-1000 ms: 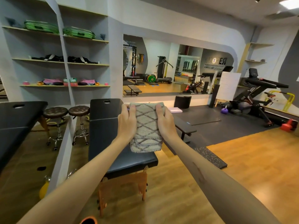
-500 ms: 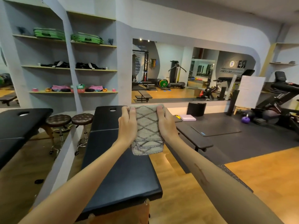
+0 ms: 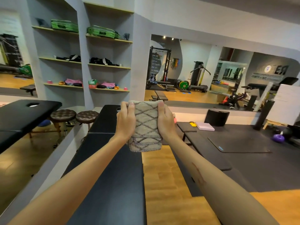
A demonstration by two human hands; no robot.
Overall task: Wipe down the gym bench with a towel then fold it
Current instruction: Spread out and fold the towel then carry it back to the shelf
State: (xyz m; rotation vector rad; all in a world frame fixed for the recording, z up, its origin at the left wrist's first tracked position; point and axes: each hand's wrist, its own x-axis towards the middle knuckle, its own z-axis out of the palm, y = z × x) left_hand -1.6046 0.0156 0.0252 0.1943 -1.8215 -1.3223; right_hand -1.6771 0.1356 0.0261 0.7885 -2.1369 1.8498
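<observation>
The view has advanced closer over the black bench (image 3: 112, 176).

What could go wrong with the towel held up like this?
Both hands, left and right, pinch only the folded towel's top corners, so its free lower layers could fall open. It also hangs above the bench's right edge, so if dropped it may land on the floor.

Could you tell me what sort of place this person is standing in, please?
Most likely a gym or fitness studio. The mirror reflects a squat rack and weight plates, a padded black bench stands ahead, and both hands hold a folded towel above it.
</observation>
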